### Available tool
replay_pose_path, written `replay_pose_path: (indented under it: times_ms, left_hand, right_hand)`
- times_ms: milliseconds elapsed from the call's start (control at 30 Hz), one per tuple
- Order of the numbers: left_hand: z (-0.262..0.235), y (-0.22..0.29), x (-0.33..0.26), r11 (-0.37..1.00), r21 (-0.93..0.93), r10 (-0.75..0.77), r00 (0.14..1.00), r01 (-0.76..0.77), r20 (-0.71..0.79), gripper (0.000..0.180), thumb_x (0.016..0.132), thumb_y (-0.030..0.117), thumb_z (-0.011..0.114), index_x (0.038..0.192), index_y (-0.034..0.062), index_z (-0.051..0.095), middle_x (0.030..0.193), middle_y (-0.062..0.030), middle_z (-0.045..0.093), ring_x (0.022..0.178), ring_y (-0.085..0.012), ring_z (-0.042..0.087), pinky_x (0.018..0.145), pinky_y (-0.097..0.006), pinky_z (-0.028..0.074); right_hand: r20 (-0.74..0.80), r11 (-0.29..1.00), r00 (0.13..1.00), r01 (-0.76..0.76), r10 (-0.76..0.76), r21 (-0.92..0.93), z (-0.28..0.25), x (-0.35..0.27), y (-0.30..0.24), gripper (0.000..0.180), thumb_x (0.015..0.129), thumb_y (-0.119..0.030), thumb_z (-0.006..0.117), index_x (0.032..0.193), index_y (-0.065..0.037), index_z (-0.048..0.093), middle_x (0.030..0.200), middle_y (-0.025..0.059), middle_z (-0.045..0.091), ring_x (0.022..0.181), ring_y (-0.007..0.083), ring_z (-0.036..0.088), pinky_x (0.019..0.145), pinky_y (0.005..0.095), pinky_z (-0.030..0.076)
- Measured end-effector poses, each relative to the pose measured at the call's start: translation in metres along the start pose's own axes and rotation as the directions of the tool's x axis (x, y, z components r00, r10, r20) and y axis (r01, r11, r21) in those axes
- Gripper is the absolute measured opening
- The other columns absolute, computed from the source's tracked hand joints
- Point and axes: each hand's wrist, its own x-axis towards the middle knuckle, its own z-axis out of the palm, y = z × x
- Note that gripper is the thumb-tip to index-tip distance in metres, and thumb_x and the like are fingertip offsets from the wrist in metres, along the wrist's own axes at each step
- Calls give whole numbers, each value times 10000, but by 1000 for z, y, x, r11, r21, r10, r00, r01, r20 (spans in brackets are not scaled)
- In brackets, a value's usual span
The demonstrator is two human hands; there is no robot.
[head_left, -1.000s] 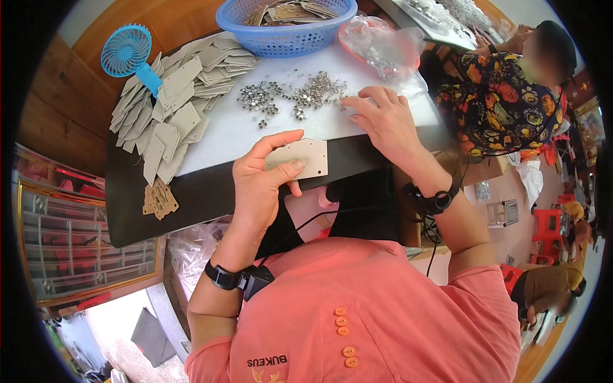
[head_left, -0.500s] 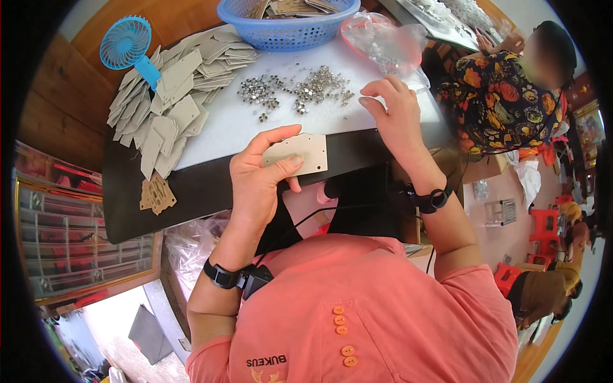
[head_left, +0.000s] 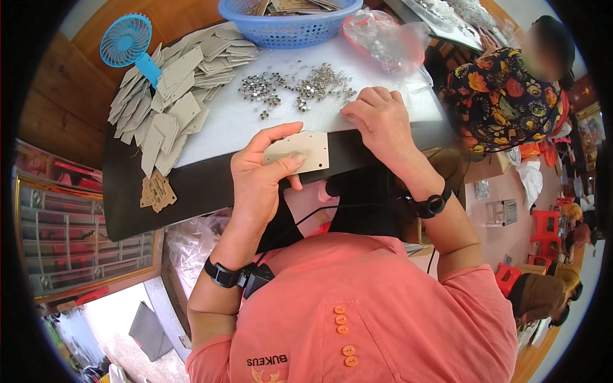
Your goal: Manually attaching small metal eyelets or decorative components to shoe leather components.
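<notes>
A pale beige card (head_left: 313, 150) with small holes near its edges is gripped in my left hand (head_left: 255, 172), thumb on top, at the near edge of the table. My right hand (head_left: 383, 122) hovers to the right of the card, apart from it. Its thumb and forefinger are pinched together; whatever they hold, if anything, is too small to make out. Just beyond both hands, small shiny metal pieces lie loose on the white table top (head_left: 223, 137), in a left cluster (head_left: 260, 89) and a larger right cluster (head_left: 319, 86).
A heap of similar cards (head_left: 182, 73) covers the table's left side beside a blue fan (head_left: 126, 40). Brown cut-out cards (head_left: 158, 193) lie at the front left edge. Farther back are a blue basket (head_left: 290, 30) and a red bowl (head_left: 354, 30) with clear plastic. Another person (head_left: 504, 96) sits at right.
My right hand has moved left and slightly down, nearer to the card, and its thumb and forefinger have closed together. The left hand keeps the card almost where it was.
</notes>
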Motion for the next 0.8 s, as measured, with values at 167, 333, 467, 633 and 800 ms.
replay_pose_path:
  times_ms: [167, 333, 467, 633, 800]
  left_hand:
    - [1, 1, 0, 1000, -7, -12, 1000, 12, -14, 370, 845, -82, 673, 1209, -18, 664, 1037, -122, 691, 751, -127, 630, 518, -246, 514]
    - [1, 2, 1, 1000, -10, -27, 1000, 27, -7, 411, 849, -69, 667, 1256, -44, 614, 1023, -140, 700, 758, -145, 651, 520, -260, 521]
    - [4, 1, 2, 1000, -3, -22, 1000, 22, -15, 411, 849, -68, 669, 1256, -42, 614, 1013, -135, 699, 772, -148, 656, 519, -264, 520]
    - [4, 1, 3, 999, 26, -33, 998, 35, -57, 381, 856, -58, 679, 1232, -37, 625, 973, -112, 695, 764, -141, 646, 522, -268, 521]
    - [3, -1, 3, 1000, 19, -24, 999, 24, -48, 355, 855, -63, 681, 1206, -20, 647, 957, -100, 694, 736, -125, 630, 529, -255, 517]
  right_hand:
    - [157, 997, 986, 59, -50, -55, -7, 8, 2, 88, 802, -43, 661, 846, -112, 631, 858, 20, 586, 883, 254, 569, 767, 395, 394]
    - [175, 999, 984, 27, -22, -23, -11, 10, 0, 155, 737, 11, 644, 844, -99, 621, 874, 49, 615, 890, 271, 592, 764, 400, 402]
    - [80, 973, 997, -40, 22, 227, -12, 10, -12, 119, 783, -22, 660, 868, -89, 610, 878, 49, 615, 883, 274, 590, 764, 394, 394]
    - [37, 803, 993, -113, 113, 585, -9, 11, -36, 145, 769, -21, 705, 883, -65, 627, 882, 54, 614, 851, 264, 601, 737, 374, 439]
    - [32, 628, 982, -145, 189, 764, 0, 7, -47, 169, 742, 19, 739, 877, -40, 657, 880, 58, 600, 841, 234, 605, 730, 325, 485]
